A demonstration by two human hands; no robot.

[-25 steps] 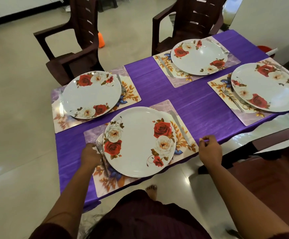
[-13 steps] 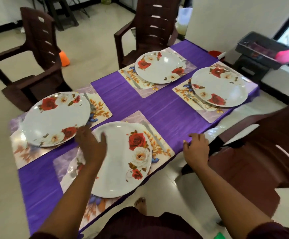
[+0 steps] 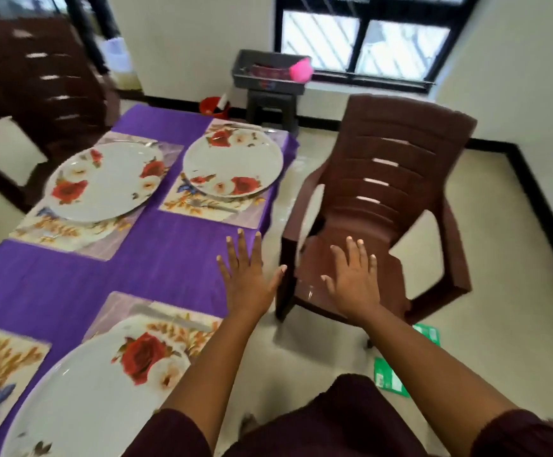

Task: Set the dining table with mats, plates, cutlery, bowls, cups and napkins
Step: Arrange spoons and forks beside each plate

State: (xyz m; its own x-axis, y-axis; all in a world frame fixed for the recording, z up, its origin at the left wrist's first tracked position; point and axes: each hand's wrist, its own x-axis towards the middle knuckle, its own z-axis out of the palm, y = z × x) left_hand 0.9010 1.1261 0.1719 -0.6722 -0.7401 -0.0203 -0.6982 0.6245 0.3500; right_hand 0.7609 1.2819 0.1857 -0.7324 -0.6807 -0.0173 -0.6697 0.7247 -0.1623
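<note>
Both hands hold nothing; the left hand [image 3: 247, 285] spreads flat fingers over the purple cloth [image 3: 156, 255]. The right hand [image 3: 352, 282] spreads flat fingers in front of the brown chair [image 3: 383, 192].

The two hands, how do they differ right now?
The left hand lies over the purple tablecloth at the table's edge; the right hand is out over the seat of the brown chair. The left hand's thumb is splayed wider. Both are open, fingers straight, palms down, holding nothing.
</note>
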